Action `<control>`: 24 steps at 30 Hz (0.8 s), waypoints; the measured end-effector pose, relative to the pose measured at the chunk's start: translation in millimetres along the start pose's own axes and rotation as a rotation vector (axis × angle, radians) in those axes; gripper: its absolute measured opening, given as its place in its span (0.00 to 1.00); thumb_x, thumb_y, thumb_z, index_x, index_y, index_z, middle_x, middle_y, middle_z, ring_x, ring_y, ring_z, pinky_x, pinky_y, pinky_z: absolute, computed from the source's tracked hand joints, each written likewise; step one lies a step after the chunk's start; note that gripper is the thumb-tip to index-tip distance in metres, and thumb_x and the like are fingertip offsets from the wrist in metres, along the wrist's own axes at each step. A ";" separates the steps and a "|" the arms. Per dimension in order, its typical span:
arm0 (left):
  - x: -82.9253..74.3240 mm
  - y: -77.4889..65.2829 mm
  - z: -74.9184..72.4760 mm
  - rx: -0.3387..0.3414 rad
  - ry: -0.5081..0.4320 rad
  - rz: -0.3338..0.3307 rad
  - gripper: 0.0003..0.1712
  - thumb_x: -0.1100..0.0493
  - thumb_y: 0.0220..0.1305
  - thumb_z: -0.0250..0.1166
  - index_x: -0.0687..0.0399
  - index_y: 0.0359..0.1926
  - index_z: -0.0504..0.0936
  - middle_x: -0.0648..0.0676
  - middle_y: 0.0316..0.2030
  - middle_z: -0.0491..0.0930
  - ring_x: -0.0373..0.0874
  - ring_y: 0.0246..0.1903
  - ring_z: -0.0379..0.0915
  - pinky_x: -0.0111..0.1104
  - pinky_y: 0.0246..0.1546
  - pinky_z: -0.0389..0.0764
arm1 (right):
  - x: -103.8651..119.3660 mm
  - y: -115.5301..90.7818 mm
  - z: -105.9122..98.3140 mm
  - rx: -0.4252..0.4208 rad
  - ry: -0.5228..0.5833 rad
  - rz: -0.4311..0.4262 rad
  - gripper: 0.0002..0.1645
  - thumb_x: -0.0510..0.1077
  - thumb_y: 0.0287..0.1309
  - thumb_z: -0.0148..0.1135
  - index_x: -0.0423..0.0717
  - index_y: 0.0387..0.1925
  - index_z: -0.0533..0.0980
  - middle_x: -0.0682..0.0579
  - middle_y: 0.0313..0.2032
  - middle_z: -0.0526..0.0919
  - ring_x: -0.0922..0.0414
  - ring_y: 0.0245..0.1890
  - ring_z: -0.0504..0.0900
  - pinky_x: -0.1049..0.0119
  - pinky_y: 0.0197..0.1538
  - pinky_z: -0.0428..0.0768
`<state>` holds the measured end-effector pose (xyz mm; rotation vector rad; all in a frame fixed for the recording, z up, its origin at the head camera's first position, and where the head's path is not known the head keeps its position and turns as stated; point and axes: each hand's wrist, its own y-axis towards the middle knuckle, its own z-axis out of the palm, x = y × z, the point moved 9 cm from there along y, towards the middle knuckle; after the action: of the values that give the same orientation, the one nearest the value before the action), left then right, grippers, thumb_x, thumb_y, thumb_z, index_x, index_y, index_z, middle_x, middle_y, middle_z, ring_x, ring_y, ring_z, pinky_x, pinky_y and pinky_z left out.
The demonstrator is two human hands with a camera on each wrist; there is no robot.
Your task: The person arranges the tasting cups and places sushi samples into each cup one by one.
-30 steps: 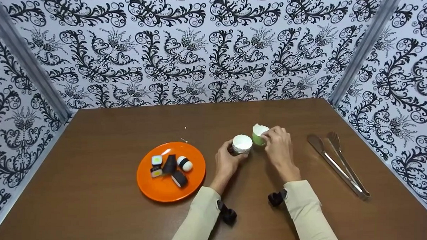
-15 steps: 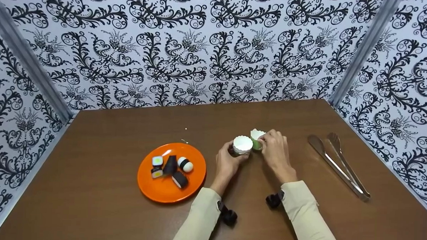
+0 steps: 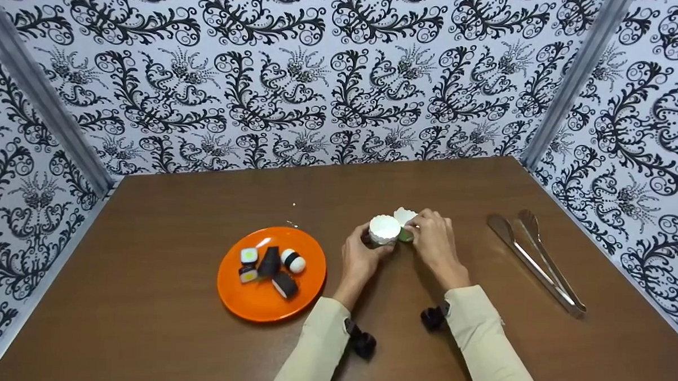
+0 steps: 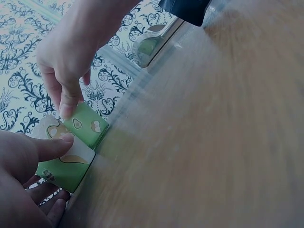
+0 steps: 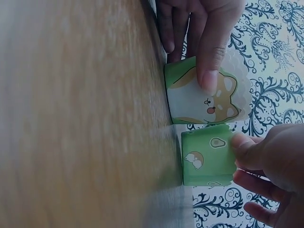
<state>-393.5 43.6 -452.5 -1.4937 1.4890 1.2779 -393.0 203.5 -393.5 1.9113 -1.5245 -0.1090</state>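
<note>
My left hand [image 3: 362,258] grips a stack of paper baking cups [image 3: 384,230] with white scalloped rims. A cartoon dog on green shows on the outer cup [image 5: 185,102] in the right wrist view. Thumb on one side and fingers on the other, the left hand keeps the stack upright on the table. My right hand [image 3: 437,244] pinches the rim of a single green paper cup [image 5: 206,159] printed with avocados. That cup stands close beside the stack, on its right. The right fingers partly cover it in the head view.
An orange plate [image 3: 247,303] to the left bears several sushi pieces, including a rice ball with a black band [image 3: 293,261]. Metal tongs [image 3: 539,271] lie at the right. Patterned walls [image 3: 297,99] border the brown table [image 3: 143,296]; tiny white crumbs lie beyond the plate.
My right hand has moved slightly left and toward me, bringing the single green cup closer to the stack. The left hand and its stack stay in place.
</note>
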 end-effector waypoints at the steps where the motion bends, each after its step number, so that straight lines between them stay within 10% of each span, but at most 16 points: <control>1: -0.1 0.1 0.1 0.000 -0.001 0.000 0.36 0.62 0.46 0.82 0.59 0.58 0.80 0.58 0.51 0.86 0.50 0.52 0.81 0.42 0.59 0.82 | 0.0 -0.2 -0.1 0.002 0.003 0.001 0.07 0.40 0.57 0.70 0.39 0.29 0.87 0.44 0.34 0.83 0.43 0.40 0.81 0.45 0.48 0.75; 24: -0.1 0.5 0.1 -0.006 0.012 0.002 0.35 0.63 0.45 0.81 0.61 0.57 0.81 0.59 0.50 0.86 0.51 0.51 0.82 0.43 0.58 0.82 | 11.3 3.6 -11.3 -0.021 0.019 -0.019 0.03 0.34 0.56 0.70 0.37 0.29 0.87 0.43 0.33 0.85 0.43 0.39 0.83 0.44 0.48 0.77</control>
<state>-394.0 43.6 -452.3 -1.5066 1.4953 1.2780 -387.3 198.3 -379.1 1.9054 -1.4875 -0.1136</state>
